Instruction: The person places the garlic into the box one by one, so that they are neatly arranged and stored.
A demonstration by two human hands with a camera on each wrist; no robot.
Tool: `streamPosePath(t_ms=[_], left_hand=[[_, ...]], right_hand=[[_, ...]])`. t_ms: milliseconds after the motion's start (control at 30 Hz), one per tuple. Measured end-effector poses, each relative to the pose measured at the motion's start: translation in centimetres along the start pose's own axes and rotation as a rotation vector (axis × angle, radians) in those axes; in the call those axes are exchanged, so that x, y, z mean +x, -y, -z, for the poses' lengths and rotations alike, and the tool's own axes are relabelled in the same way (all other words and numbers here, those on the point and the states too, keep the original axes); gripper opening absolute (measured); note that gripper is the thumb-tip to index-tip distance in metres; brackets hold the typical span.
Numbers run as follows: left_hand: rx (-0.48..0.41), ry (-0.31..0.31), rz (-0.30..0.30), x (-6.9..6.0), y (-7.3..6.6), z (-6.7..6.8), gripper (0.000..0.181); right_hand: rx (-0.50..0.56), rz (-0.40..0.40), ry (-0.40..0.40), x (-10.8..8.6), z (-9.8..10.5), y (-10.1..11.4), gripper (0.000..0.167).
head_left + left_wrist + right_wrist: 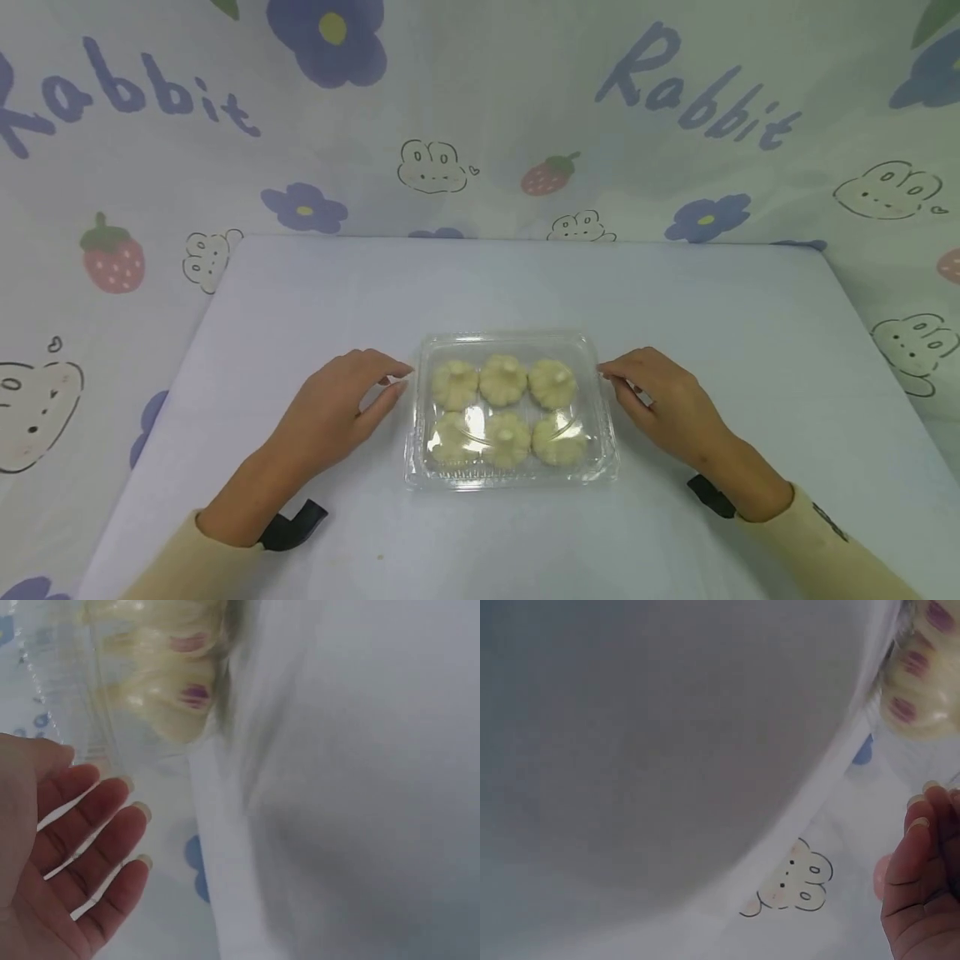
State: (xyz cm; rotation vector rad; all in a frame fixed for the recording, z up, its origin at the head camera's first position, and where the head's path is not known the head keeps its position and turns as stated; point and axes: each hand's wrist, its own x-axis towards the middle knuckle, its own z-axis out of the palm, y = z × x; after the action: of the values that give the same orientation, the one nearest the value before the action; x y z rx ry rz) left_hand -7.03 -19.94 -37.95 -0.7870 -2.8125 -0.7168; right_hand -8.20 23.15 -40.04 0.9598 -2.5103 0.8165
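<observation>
A clear plastic lidded box (512, 478) sits flat on the white-covered table, its lid down. Several pale, ribbed pieces that look like garlic bulbs (503, 381) lie inside in two rows; purple streaks mark the garlic bulbs (196, 694) in the left wrist view. Beside the box's left edge is my left hand (337, 402), fingertips at or very near the rim, fingers loosely extended and apart. At the opposite edge, the fingertips of my right hand (670, 402) meet the upper right rim with fingers slightly bent. Whether either hand touches the plastic is hard to tell.
White cloth covers the table (525, 287). Behind and around it hangs a curtain (487, 100) printed with rabbits, strawberries, flowers and lettering. Black straps (294, 527) show below both wrists, near the beige sleeves (198, 560).
</observation>
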Motion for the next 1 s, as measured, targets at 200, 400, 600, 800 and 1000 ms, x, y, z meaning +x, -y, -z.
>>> streamPosePath(t_ms=[200, 400, 600, 800, 1000], left_hand=[[-0.076, 0.044, 0.128, -1.2, -0.4, -0.7, 0.028], [-0.118, 0.060, 0.166, -2.1, -0.9, -1.2, 0.029], [-0.121, 0.072, 0.193, -2.4, -1.4, -0.9, 0.030], [-0.133, 0.094, 0.204, -2.5, -1.8, -0.8, 0.029], [-0.179, 0.107, 0.242, -2.5, -2.2, -0.7, 0.025]], right_hand=[[0.036, -0.060, 0.042, -1.0, 0.1, 0.6, 0.041], [0.171, -0.173, 0.176, -2.3, 1.2, 1.5, 0.052], [0.279, -0.303, 0.210, -3.4, 1.9, 2.3, 0.044], [0.469, -0.497, 0.333, -4.5, 1.9, 3.6, 0.020], [0.686, -0.554, 0.502, -4.7, 1.9, 3.6, 0.011]])
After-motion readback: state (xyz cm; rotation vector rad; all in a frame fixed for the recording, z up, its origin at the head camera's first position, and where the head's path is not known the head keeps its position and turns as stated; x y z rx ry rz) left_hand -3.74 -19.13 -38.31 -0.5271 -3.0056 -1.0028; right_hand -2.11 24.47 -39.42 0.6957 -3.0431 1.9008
